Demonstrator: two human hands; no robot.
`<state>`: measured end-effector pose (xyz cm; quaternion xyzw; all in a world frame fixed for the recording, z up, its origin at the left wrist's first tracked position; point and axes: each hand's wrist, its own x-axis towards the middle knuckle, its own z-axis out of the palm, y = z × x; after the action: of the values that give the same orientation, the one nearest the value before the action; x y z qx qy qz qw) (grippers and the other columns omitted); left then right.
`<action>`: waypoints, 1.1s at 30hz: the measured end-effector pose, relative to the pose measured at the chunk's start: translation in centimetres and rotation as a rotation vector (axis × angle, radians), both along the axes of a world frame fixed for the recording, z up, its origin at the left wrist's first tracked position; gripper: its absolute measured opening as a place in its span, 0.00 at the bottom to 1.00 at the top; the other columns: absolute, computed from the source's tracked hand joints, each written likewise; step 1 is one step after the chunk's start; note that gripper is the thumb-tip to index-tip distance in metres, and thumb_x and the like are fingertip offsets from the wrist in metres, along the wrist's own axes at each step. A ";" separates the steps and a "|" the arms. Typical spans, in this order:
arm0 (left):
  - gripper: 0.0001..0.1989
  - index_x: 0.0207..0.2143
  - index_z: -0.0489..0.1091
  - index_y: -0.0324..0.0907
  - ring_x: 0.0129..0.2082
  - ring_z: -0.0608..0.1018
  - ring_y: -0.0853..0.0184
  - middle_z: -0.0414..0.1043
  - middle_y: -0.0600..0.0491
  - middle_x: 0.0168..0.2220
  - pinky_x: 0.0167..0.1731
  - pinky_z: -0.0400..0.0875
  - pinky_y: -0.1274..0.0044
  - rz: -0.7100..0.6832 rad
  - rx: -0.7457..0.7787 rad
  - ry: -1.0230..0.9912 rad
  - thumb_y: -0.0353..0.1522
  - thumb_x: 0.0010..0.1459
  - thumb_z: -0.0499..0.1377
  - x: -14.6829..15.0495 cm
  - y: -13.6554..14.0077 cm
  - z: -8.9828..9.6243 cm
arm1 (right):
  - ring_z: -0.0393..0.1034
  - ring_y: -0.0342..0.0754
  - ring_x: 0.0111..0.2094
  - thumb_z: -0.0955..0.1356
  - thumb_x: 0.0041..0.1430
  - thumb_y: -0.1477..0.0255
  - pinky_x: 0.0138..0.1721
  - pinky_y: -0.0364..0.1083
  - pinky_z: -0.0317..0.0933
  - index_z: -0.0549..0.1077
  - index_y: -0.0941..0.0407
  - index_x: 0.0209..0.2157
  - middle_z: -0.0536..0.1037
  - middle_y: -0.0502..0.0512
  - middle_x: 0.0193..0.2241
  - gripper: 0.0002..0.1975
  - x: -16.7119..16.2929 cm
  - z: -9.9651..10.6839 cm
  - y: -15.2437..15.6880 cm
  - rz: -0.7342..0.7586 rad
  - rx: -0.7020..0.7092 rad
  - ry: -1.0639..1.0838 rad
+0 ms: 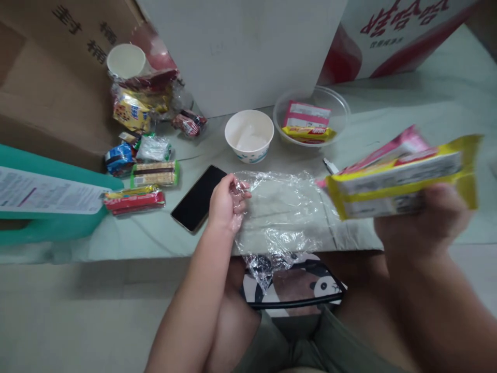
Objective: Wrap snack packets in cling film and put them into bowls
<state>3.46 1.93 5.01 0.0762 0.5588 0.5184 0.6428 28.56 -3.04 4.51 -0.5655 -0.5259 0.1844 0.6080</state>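
The left hand (227,204) has its fingers curled nearly closed on the left edge of a clear plastic bag (279,207), which spreads over the table (388,106) and droops past the front edge. Over on the right, the right hand (427,220) is up in the air, thumb clamped against a yellow packet (368,191), a pink packet (407,141) angled behind it; its other fingers are hidden, so their curl I cannot tell. A phone (198,199) lies just beside the left hand, a paper bowl (252,154) stands beyond the bag, and right next to that, a clear tub (341,111) holds two more packets (308,115)!
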 end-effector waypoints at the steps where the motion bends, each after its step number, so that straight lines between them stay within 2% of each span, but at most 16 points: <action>1: 0.11 0.26 0.61 0.41 0.14 0.71 0.78 0.67 0.58 0.21 0.09 0.42 0.87 -0.018 0.003 0.005 0.33 0.61 0.56 0.1 0.0 0.0 | 0.78 0.57 0.36 0.56 0.62 0.57 0.36 0.58 0.68 0.77 0.44 0.46 0.79 0.52 0.36 0.21 0.3 0.5 1.2 -0.024 0.093 0.030; 4: 0.11 0.25 0.61 0.41 0.13 0.69 0.78 0.66 0.58 0.20 0.09 0.42 0.87 -0.076 0.030 0.006 0.33 0.60 0.58 0.4 -0.2 0.1 | 0.77 0.55 0.41 0.68 0.55 0.60 0.47 0.57 0.67 0.75 0.47 0.38 0.79 0.50 0.34 0.10 1.7 2.7 6.3 -0.043 0.470 0.124; 6: 0.11 0.26 0.61 0.42 0.14 0.69 0.78 0.66 0.58 0.20 0.10 0.43 0.87 -0.109 0.059 0.015 0.34 0.58 0.60 0.4 -0.3 0.2 | 0.75 0.52 0.40 0.71 0.54 0.59 0.48 0.55 0.67 0.73 0.50 0.37 0.78 0.52 0.35 0.12 2.7 4.5 10.1 0.001 0.535 -0.003; 9: 0.12 0.26 0.61 0.42 0.14 0.69 0.78 0.66 0.59 0.20 0.10 0.43 0.87 -0.134 0.084 0.033 0.34 0.56 0.62 0.3 -0.4 0.2 | 0.72 0.48 0.38 0.76 0.51 0.66 0.45 0.49 0.66 0.72 0.54 0.41 0.78 0.54 0.37 0.17 3.0 7.0 15.4 0.021 0.212 -0.431; 12: 0.11 0.26 0.61 0.42 0.14 0.68 0.78 0.66 0.59 0.19 0.10 0.43 0.87 -0.142 0.077 0.029 0.34 0.59 0.58 0.1 -0.4 0.2 | 0.72 0.41 0.36 0.80 0.47 0.66 0.41 0.43 0.63 0.73 0.57 0.50 0.81 0.49 0.39 0.28 1.8 8.7 19.8 -0.016 -0.232 -0.790; 13: 0.11 0.26 0.61 0.42 0.14 0.68 0.78 0.66 0.59 0.19 0.10 0.43 0.87 -0.146 0.072 0.027 0.33 0.61 0.57 0.0 -0.3 0.3 | 0.72 0.37 0.33 0.79 0.46 0.65 0.36 0.40 0.61 0.74 0.57 0.51 0.81 0.45 0.37 0.30 1.2 8.9 21.1 0.050 -0.367 -0.887; 15: 0.11 0.26 0.61 0.41 0.14 0.67 0.78 0.66 0.58 0.18 0.10 0.43 0.87 -0.151 0.064 0.025 0.32 0.63 0.54 0.0 -0.2 0.3 | 0.66 0.30 0.20 0.78 0.42 0.65 0.25 0.35 0.53 0.77 0.61 0.49 0.79 0.38 0.26 0.30 0.2 8.8 23.4 0.225 -0.589 -1.005; 17: 0.12 0.25 0.61 0.41 0.14 0.68 0.78 0.65 0.58 0.18 0.10 0.43 0.87 -0.151 0.067 0.025 0.32 0.63 0.54 0.0 -0.1 0.3 | 0.58 0.27 0.12 0.76 0.39 0.64 0.19 0.32 0.45 0.79 0.65 0.47 0.75 0.34 0.18 0.31 -0.4 8.1 25.1 0.334 -0.638 -1.036; 19: 0.13 0.25 0.62 0.41 0.14 0.68 0.77 0.65 0.58 0.18 0.09 0.42 0.87 -0.147 0.078 0.026 0.32 0.63 0.55 0.0 -0.1 0.3 | 0.55 0.26 0.10 0.76 0.39 0.65 0.18 0.31 0.42 0.80 0.65 0.46 0.74 0.33 0.16 0.30 -0.7 7.1 26.0 0.369 -0.591 -1.036; 22: 0.13 0.25 0.62 0.41 0.14 0.68 0.77 0.66 0.57 0.18 0.09 0.42 0.87 -0.148 0.086 0.029 0.32 0.64 0.55 -0.1 -0.1 0.3 | 0.55 0.25 0.10 0.74 0.42 0.65 0.18 0.33 0.41 0.82 0.63 0.42 0.76 0.35 0.17 0.24 -0.4 5.4 26.5 0.415 -0.575 -1.048; 24: 0.13 0.25 0.62 0.41 0.14 0.68 0.78 0.66 0.57 0.18 0.09 0.43 0.87 -0.155 0.086 0.033 0.32 0.63 0.56 0.0 -0.2 0.2 | 0.59 0.26 0.14 0.72 0.47 0.61 0.20 0.35 0.44 0.82 0.63 0.37 0.82 0.40 0.24 0.21 0.0 4.7 26.3 0.445 -0.535 -1.089; 27: 0.12 0.25 0.62 0.42 0.13 0.68 0.78 0.66 0.57 0.19 0.10 0.43 0.87 -0.172 0.104 0.043 0.33 0.62 0.57 0.0 -0.5 0.2 | 0.76 0.35 0.34 0.70 0.51 0.56 0.28 0.39 0.55 0.80 0.61 0.34 0.85 0.49 0.42 0.21 0.4 5.4 24.4 0.383 -0.373 -1.169; 29: 0.11 0.26 0.63 0.42 0.13 0.68 0.77 0.67 0.57 0.19 0.10 0.42 0.86 -0.217 0.136 0.052 0.33 0.61 0.58 0.0 -0.6 0.1 | 0.76 0.43 0.46 0.73 0.51 0.59 0.37 0.43 0.62 0.80 0.58 0.39 0.84 0.53 0.48 0.19 0.3 6.5 21.2 0.293 -0.235 -1.136; 30: 0.11 0.26 0.63 0.42 0.13 0.68 0.77 0.67 0.57 0.19 0.10 0.42 0.86 -0.254 0.158 0.057 0.33 0.61 0.58 0.0 -0.6 0.1 | 0.76 0.46 0.47 0.75 0.53 0.61 0.42 0.46 0.64 0.80 0.57 0.44 0.83 0.54 0.47 0.19 0.2 6.9 19.0 0.277 -0.158 -1.074; 32: 0.11 0.26 0.63 0.42 0.13 0.68 0.77 0.67 0.57 0.18 0.10 0.45 0.86 -0.332 0.206 0.065 0.33 0.61 0.58 -0.2 -0.7 0.1 | 0.77 0.47 0.41 0.74 0.57 0.65 0.44 0.49 0.69 0.78 0.56 0.48 0.83 0.59 0.44 0.18 0.0 7.0 13.7 0.368 -0.026 -0.893; 33: 0.11 0.26 0.63 0.42 0.13 0.68 0.77 0.67 0.57 0.18 0.11 0.48 0.86 -0.370 0.227 0.070 0.34 0.61 0.58 -0.3 -0.6 0.1 | 0.77 0.51 0.44 0.74 0.57 0.62 0.47 0.51 0.70 0.77 0.55 0.50 0.82 0.61 0.46 0.21 -0.1 6.4 10.9 0.470 0.029 -0.828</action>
<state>3.17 1.29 5.15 0.2673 0.4953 0.4482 0.6945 28.49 7.90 10.89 -0.4486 -0.8402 0.0686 0.2968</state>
